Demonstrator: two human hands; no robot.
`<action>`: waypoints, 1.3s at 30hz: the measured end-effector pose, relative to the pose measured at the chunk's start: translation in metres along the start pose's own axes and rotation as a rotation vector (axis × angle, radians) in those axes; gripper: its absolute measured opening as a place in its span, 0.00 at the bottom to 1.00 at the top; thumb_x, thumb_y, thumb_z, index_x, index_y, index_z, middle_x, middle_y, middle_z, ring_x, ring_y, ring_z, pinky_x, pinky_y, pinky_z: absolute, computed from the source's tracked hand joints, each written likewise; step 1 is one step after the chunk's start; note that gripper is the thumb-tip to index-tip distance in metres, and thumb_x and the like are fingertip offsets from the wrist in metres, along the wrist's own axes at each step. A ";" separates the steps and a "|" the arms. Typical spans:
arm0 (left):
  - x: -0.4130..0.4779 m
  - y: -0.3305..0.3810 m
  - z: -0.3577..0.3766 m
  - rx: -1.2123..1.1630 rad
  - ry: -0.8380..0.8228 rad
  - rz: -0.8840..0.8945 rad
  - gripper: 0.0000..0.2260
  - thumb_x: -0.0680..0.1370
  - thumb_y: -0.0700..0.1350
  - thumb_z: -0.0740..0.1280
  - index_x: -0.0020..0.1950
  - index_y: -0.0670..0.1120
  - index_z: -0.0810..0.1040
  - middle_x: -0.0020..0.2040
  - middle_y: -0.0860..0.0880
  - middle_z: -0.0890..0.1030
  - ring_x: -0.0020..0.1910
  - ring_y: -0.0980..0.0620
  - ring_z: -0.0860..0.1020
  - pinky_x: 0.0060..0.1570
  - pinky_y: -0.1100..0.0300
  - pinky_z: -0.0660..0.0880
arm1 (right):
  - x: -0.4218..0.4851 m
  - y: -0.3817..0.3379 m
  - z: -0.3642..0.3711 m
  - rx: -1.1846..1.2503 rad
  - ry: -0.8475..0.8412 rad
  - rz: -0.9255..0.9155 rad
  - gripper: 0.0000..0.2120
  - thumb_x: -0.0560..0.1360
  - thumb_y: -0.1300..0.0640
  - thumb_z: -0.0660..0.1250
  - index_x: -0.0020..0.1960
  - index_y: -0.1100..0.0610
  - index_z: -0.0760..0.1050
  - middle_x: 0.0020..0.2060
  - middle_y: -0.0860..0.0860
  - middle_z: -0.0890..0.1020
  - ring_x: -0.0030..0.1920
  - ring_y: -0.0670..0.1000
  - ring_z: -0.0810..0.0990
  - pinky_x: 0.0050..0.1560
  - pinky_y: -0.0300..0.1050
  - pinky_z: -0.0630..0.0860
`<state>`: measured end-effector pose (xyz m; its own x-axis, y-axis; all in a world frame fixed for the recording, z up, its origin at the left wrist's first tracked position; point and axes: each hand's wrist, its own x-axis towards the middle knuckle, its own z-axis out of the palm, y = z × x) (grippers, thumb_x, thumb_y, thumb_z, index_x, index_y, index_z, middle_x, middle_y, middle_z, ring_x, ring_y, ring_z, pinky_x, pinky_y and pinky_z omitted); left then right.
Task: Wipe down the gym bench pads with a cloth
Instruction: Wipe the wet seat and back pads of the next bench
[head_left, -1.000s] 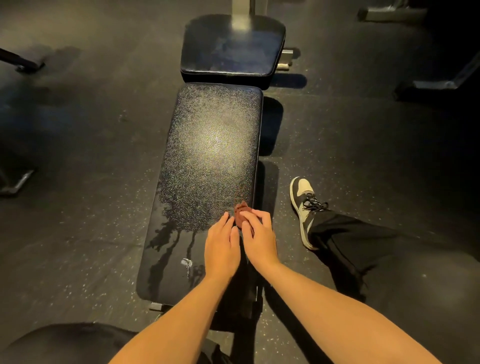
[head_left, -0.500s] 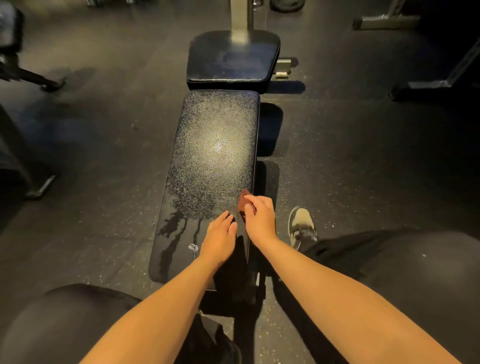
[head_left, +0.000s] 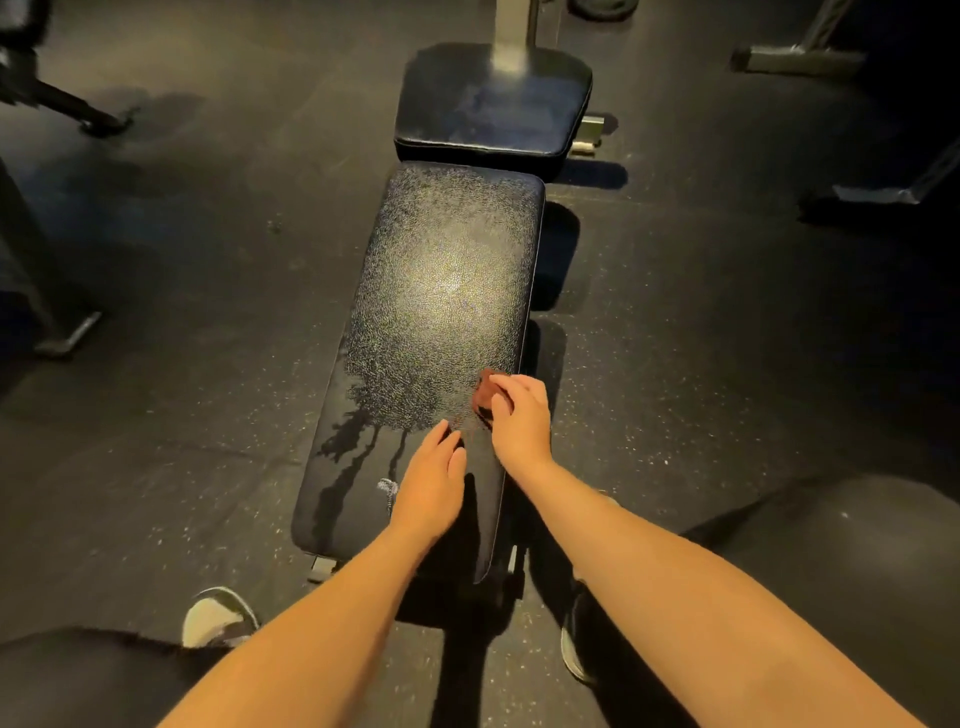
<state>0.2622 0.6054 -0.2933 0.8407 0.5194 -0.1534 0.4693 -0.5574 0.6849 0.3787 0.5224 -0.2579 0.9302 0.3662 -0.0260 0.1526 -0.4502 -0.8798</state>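
Note:
A long black bench pad (head_left: 441, 291) runs away from me, speckled with droplets in its middle and far part, with wet streaks near its front left. Beyond it sits a shorter black seat pad (head_left: 488, 109). My right hand (head_left: 519, 421) presses a small reddish-brown cloth (head_left: 484, 396) onto the long pad near its right edge; the fingers cover most of the cloth. My left hand (head_left: 431, 483) lies flat on the pad just left of and nearer than the cloth, fingers together, holding nothing.
A metal post (head_left: 511, 31) rises behind the seat pad. Equipment legs stand at the left (head_left: 67, 332) and far right (head_left: 883, 192) on the dark rubber floor. My shoes (head_left: 218, 618) and dark trouser legs flank the bench's near end.
The view has shifted so I face the bench head-on, with my legs now on both sides of it. My right hand with the cloth slid slightly farther up the pad.

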 end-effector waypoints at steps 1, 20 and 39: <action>0.002 -0.005 -0.002 -0.005 -0.004 -0.002 0.21 0.87 0.48 0.54 0.79 0.44 0.66 0.81 0.49 0.61 0.80 0.53 0.57 0.74 0.64 0.49 | 0.006 -0.002 0.004 -0.021 -0.002 -0.023 0.14 0.81 0.67 0.60 0.63 0.60 0.79 0.63 0.54 0.72 0.59 0.47 0.71 0.55 0.20 0.61; 0.051 -0.024 -0.024 0.145 0.014 0.274 0.17 0.85 0.47 0.58 0.69 0.42 0.78 0.63 0.47 0.77 0.62 0.48 0.74 0.65 0.57 0.68 | -0.004 0.017 0.035 -0.212 0.133 -0.013 0.16 0.82 0.64 0.58 0.66 0.56 0.78 0.66 0.53 0.72 0.65 0.54 0.68 0.69 0.47 0.67; 0.055 -0.024 -0.024 0.097 -0.006 0.379 0.16 0.85 0.45 0.61 0.69 0.41 0.78 0.63 0.48 0.77 0.61 0.48 0.74 0.64 0.55 0.69 | -0.011 0.012 0.039 -0.092 0.245 0.129 0.15 0.83 0.61 0.57 0.65 0.54 0.77 0.64 0.50 0.68 0.58 0.48 0.71 0.64 0.46 0.72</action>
<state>0.2907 0.6632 -0.3015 0.9608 0.2611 0.0933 0.1482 -0.7678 0.6233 0.3572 0.5448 -0.2872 0.9951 0.0984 -0.0096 0.0471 -0.5564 -0.8296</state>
